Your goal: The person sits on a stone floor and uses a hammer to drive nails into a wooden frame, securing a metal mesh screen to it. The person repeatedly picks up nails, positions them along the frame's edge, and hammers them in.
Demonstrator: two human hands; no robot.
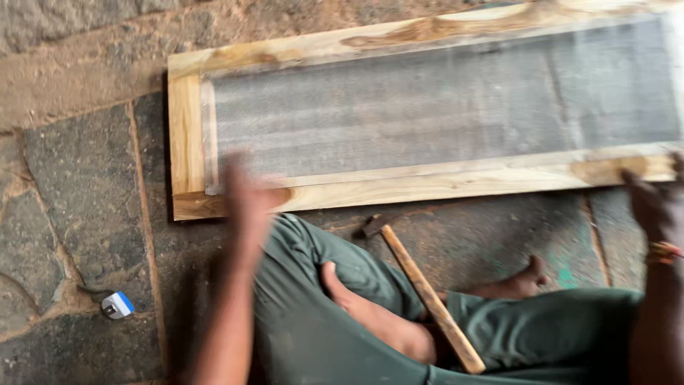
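Pale yellow-brown wooden frame (187, 135) w/ grey mesh (427, 107), green trousers (320, 335), grey-brown stone floor (78, 185).

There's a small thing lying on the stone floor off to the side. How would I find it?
Start at the long wooden frame with grey mesh. From its near left corner, look down across the stone floor, left of the blurred left hand. There lies a small white-and-blue object, the only bright thing on the dark stones.

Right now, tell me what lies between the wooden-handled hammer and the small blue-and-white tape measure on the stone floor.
In the head view, the person's green-trousered leg and blurred left forearm lie between hammer and tape measure.
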